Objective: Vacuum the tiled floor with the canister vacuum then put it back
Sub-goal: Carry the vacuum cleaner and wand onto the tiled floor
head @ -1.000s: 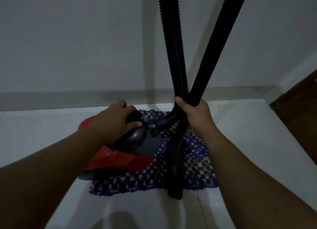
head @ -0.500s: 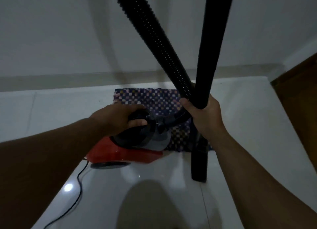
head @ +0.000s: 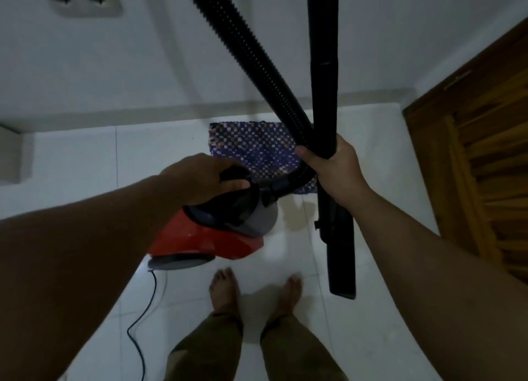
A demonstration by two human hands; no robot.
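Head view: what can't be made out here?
- Hose and wand: upper ends cut off by the top edge.
- Vacuum's handle: covered by the left hand.
- Power cord: runs off the bottom edge; plug unseen.
- Canister vacuum: whether it touches the floor is unclear.

So I count one red canister vacuum [head: 205, 237], one ribbed hose [head: 245, 43], one wand [head: 324, 66] and one power cord [head: 143, 320]. One checkered mat [head: 251, 146], one double wall socket [head: 83, 0] upper left, one wooden door [head: 485, 152] on the right. Two hands, two bare feet.

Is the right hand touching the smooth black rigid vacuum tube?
Touching. The head view shows the right hand wrapped around the smooth black rigid vacuum tube, thumb across its front.
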